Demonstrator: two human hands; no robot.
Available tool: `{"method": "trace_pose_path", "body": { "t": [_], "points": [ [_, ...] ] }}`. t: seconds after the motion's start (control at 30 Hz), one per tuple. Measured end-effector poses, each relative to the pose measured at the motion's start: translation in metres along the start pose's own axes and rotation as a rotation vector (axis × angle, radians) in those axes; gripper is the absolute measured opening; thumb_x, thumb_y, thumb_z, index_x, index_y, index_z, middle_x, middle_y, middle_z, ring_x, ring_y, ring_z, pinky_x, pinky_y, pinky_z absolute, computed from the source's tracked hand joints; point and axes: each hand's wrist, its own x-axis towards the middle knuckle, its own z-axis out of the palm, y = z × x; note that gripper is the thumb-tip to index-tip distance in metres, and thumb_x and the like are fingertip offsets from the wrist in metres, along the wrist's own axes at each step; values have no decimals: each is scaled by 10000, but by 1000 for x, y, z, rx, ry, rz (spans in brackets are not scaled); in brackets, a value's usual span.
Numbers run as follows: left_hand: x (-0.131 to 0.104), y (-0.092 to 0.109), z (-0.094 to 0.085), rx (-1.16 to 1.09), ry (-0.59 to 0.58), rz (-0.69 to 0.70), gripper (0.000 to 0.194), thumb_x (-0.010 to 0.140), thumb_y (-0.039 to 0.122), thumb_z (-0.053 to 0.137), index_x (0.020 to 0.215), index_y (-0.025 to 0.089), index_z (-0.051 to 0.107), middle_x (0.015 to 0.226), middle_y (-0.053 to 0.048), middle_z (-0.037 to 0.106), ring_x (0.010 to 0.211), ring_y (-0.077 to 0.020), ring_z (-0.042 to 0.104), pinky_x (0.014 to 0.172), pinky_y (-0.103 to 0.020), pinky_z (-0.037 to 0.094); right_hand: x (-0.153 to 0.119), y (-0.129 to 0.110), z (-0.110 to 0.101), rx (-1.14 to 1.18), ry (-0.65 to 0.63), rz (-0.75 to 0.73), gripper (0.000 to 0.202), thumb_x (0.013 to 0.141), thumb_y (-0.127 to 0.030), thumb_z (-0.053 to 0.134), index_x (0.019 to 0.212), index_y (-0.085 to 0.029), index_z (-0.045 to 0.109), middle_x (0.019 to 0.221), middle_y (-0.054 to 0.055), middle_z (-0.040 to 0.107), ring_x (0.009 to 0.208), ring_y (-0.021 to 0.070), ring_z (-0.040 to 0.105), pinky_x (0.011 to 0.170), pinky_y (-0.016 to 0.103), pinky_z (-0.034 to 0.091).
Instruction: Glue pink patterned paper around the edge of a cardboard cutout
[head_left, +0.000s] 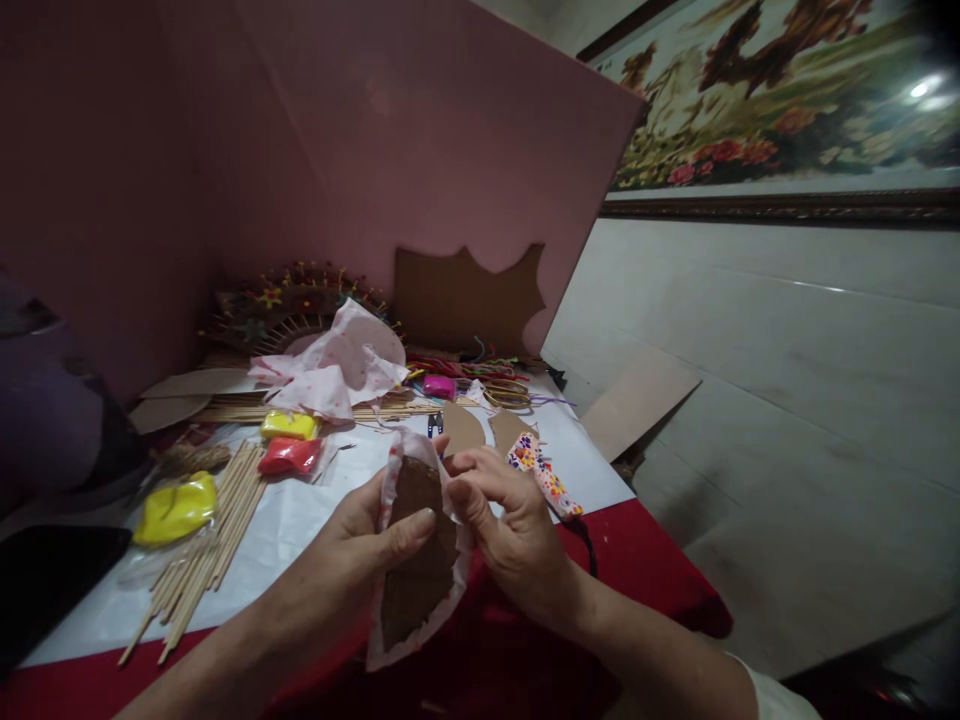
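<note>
My left hand [375, 535] grips a curved piece of brown cardboard [420, 540] edged with pale pink fabric [390, 625], its thumb lying across the cardboard face. The fabric is folded over the rim all round in small pleats. At the upper right edge, my right hand [510, 520] has thumb and index finger closed on the fabric border. The piece is held upright above the table's front edge. Just behind the right hand lies a floral-patterned strip [551, 480]. Bare cardboard cutouts [463, 428] rest beyond the hands.
On the left are wooden sticks [217, 530], yellow clay packs [176, 508], a red clay pack [290, 456] and a black flat object [60, 580]. Crumpled pink fabric [337, 360], scissors [506, 394] and a scalloped cardboard sheet [465, 300] stand farther back. Red cloth [652, 560] covers the front edge.
</note>
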Motion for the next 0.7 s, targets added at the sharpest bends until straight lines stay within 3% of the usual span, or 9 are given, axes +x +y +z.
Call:
{"method": "trace_pose_path", "body": {
  "t": [0.1, 0.23, 0.33, 0.5, 0.7],
  "points": [
    [2, -5, -5, 44, 25, 30, 450, 809, 196, 628, 1237, 306, 542, 894, -23, 673, 795, -167, 610, 767, -284, 443, -2, 6, 4, -296, 26, -136, 335, 942, -298, 413, 687, -184, 597, 780, 64, 608, 799, 197, 520, 738, 341, 405],
    [5, -10, -9, 71, 57, 45, 370, 825, 225, 613, 1187, 291, 575, 902, -16, 664, 809, -162, 604, 781, -278, 431, -3, 11, 8, -563, 15, -149, 330, 945, -331, 398, 737, -159, 589, 804, 102, 625, 794, 214, 505, 712, 345, 381],
    [5, -7, -5, 12, 70, 10, 303, 821, 227, 617, 1122, 262, 613, 853, -14, 671, 750, -146, 613, 734, -257, 442, -2, 7, 5, -466, -31, -85, 397, 965, -361, 331, 757, -155, 599, 803, 94, 624, 799, 208, 508, 724, 344, 385],
    [2, 3, 4, -81, 57, -49, 342, 836, 200, 589, 1170, 272, 593, 891, -31, 704, 731, -152, 647, 729, -265, 468, 0, 0, -5, -9, -104, 203, 510, 973, -428, 252, 752, -171, 632, 744, 42, 572, 670, 147, 510, 609, 271, 409],
    [1, 1, 3, -99, 93, -44, 464, 815, 208, 624, 1256, 303, 517, 882, -28, 704, 712, -162, 658, 709, -278, 476, -2, 4, 5, -84, -41, 109, 353, 888, -420, 507, 663, -176, 629, 689, 19, 567, 715, 162, 497, 681, 283, 390]
  ]
}}
